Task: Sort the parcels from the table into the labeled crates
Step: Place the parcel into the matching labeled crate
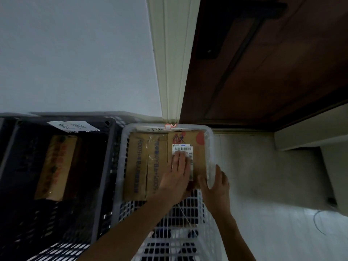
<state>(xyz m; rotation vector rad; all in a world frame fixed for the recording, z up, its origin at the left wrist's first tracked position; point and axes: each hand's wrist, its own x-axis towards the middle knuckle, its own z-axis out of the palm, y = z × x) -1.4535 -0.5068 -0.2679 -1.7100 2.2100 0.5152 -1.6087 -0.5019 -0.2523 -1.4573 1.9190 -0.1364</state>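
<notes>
Cardboard parcel [185, 157] in white crate [210, 162]: left grip [178, 171] flat on it, right grip [216, 182] clasps rim.

Matt cardboard parcel [165, 162] — glossy tape — in white plastic crate [211, 166].

The room was dim and bluish, with no lamp in sight. My dark crate [56, 166] sank almost to black inside, its contents barely readable. The white crate [211, 166] caught a soft glare along its rim, just beside my right hand [216, 185]. My left hand [178, 170] looked slightly smeared. The wide lens bent the door frame [169, 63] and stretched everything toward the edges.
</notes>
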